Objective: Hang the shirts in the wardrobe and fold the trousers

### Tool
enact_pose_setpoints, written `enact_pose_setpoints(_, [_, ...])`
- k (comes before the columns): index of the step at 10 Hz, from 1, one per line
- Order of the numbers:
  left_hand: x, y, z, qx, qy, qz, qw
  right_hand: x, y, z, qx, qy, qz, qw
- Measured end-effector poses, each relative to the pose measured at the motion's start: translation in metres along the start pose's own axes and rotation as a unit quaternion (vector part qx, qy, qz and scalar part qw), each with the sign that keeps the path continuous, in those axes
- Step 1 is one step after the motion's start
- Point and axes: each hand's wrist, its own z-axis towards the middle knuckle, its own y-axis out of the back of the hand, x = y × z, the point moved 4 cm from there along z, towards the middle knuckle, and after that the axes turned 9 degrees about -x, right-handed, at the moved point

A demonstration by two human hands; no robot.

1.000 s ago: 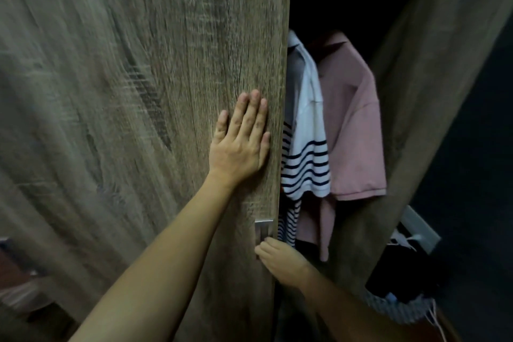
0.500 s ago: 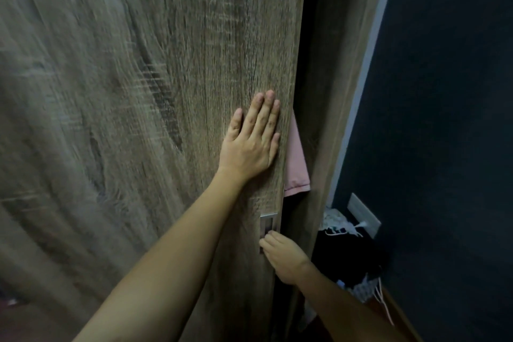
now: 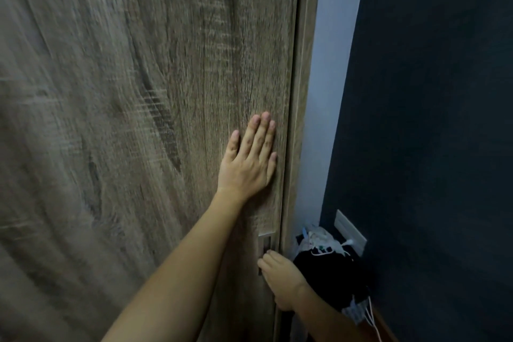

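Sliding to the right, the wardrobe door (image 3: pixel 166 119) has shut off the gap where a striped shirt and a pink shirt hung a second ago; its upright closing edge now lies against the side frame (image 3: pixel 302 91), or so close that no opening shows.

Nearest and lowest, the right grip (image 3: pixel 280 277) is curled, its fingertips hooked at the recessed metal handle (image 3: pixel 266 244) close to that edge. Higher and further out, the left grip (image 3: pixel 249 161) lies flat on the panel, fingers (image 3: pixel 262 136) straight and together, pressing the wood and holding nothing.

The shirts are hidden behind the door, straight beyond both grips. The trousers are not in view. The door's long axis runs top to bottom and its travel is sideways, so by my judgement there is nothing left to push: the hanging looks finished and both grips need only come off the panel. The right grip is the nearer one to the edge and to the floor beyond it.

Past the frame, low against the pale wall (image 3: pixel 324 91), sits a dark bundle (image 3: pixel 327 269) with white cords. Whether it holds the trousers I cannot tell. A socket plate (image 3: pixel 349 230) is set in the dark wall (image 3: pixel 430 119) behind it.
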Motion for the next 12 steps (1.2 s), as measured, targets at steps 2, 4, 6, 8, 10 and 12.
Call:
enact_pose_setpoints(2, [-0.002,-0.002,0.001,0.004,-0.002,0.022,1.000,-0.005,-0.009,0.002,0.020,0.014,0.027,0.999])
enact_pose_setpoints(4, [-0.003,-0.005,0.003,0.030,-0.007,0.037,0.999,-0.017,-0.001,0.004,0.011,0.025,0.076,0.997])
enact_pose_setpoints(6, [-0.007,0.014,0.013,0.120,0.026,0.021,0.992,-0.039,0.047,-0.008,-0.090,-0.025,0.188,0.978])
enact_pose_setpoints(8, [0.027,0.071,0.010,0.233,0.018,-0.028,0.972,-0.053,0.108,-0.031,-0.149,-0.190,0.244,0.939])
enact_pose_setpoints(10, [0.101,0.154,-0.026,0.407,0.054,-0.014,0.912,-0.015,0.197,-0.025,-0.231,-0.306,0.235,0.893])
enact_pose_setpoints(12, [0.164,0.240,-0.046,0.502,0.122,0.008,0.856,0.065,0.276,-0.019,-0.248,-0.283,0.211,0.902])
